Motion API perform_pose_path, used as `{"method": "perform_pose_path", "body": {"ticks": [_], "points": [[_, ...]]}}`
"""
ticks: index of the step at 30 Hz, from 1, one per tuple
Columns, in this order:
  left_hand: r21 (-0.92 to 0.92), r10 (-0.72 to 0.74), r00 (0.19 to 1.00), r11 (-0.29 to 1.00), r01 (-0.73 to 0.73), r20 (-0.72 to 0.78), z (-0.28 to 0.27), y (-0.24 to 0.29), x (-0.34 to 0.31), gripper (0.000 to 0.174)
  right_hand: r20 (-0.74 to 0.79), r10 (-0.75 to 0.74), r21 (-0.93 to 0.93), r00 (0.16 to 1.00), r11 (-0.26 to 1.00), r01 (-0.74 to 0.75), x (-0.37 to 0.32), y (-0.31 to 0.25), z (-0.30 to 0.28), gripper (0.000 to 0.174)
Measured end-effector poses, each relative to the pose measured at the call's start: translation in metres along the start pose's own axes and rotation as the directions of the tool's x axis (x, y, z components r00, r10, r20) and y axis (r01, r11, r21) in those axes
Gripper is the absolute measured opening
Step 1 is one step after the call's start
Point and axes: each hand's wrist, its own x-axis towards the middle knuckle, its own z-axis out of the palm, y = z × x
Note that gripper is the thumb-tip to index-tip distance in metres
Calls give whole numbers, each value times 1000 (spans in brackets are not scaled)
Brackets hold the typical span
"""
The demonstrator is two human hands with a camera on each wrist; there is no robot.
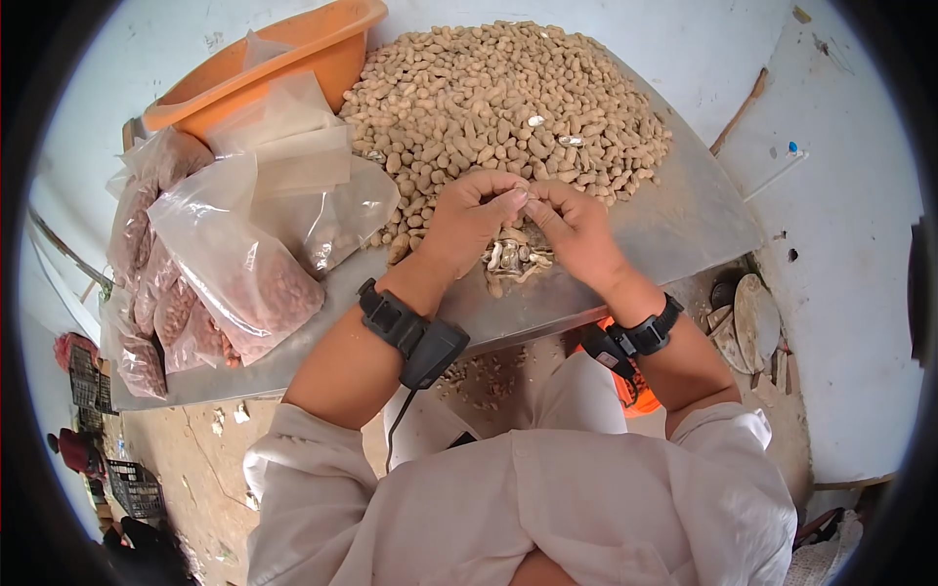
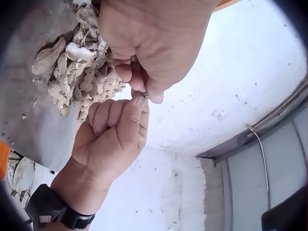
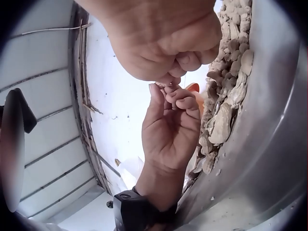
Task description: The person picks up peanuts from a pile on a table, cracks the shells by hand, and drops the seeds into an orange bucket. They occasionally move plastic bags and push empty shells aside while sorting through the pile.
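Ok, 2 hands point(image 1: 473, 217) point(image 1: 578, 234) pinch 1 sm. item point(image 2: 146, 96) nr peanuts point(image 1: 508, 98).

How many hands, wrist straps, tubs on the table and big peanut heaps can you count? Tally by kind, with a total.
Hands: 2 (left hand, right hand)
Straps: 2 (left strap, right strap)
Tub: 1
Heap: 1
Total: 6

Scuffed, pale-painted walls point(image 1: 840, 273) with chips and dark specks, a smooth grey metal tabletop point(image 1: 694, 234) — its surface dully reflective, a stained, littered floor point(image 1: 195, 444), black plastic crates point(image 1: 135, 488) on the floor, light ceiling panels point(image 3: 45, 122) with dark seams, soft, diffuse light
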Motion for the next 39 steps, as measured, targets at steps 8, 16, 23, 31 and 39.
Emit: {"method": "perform_pose_path", "body": {"ticks": [8,16,23,31,39], "points": [[39,65,997,997,-64,-30,4,-5,0,17,-90,-20,-149,996,989,7,0,-6,8,10],[-8,35,994,999,-36,-108,10,-5,-1,14,-64,248,395,967,896,-204,-4,2,15,18],[-8,62,989,998,-64,-138,12,-1,-2,16,50,374,735,926,614,-288,-1,0,18,19],[207,212,977,957,-204,-17,6,-2,-3,16,211,443,947,871,126,-294,3,5,25,25],[679,540,805,498,-539,243,4,8,-1,17,318,487,935,814,-16,-355,3,8,21,30]]}}
